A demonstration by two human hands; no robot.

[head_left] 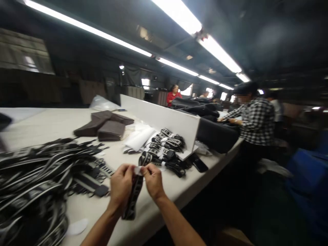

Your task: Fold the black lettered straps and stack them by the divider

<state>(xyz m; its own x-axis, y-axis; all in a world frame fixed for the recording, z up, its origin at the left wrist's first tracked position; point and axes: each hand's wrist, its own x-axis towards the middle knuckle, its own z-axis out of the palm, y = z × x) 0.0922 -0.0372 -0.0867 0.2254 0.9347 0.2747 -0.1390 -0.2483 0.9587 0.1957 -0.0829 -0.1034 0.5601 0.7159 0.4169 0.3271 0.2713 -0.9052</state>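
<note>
My left hand [121, 184] and my right hand [154, 181] meet above the table's front edge, both closed in a pinch. Between their fingertips is a small white strip [138, 170], which lies across a folded black webbing strap [133, 198] with pale lettering. The strap's lower end hangs below my hands. Just beyond them lies a heap of bundled straps [169, 145], several with white bands around them. Left of my hands spreads a big pile of loose black-and-grey straps [51, 171], with dark buckle-like ends.
A white upright board [159, 114] divides the pale table [58, 123]. Dark brown folded fabric [102, 124], white sheets [139, 138] and a black phone [198, 162] lie on it. A co-worker in a checked shirt [258, 119] handles black material [217, 135] on the right.
</note>
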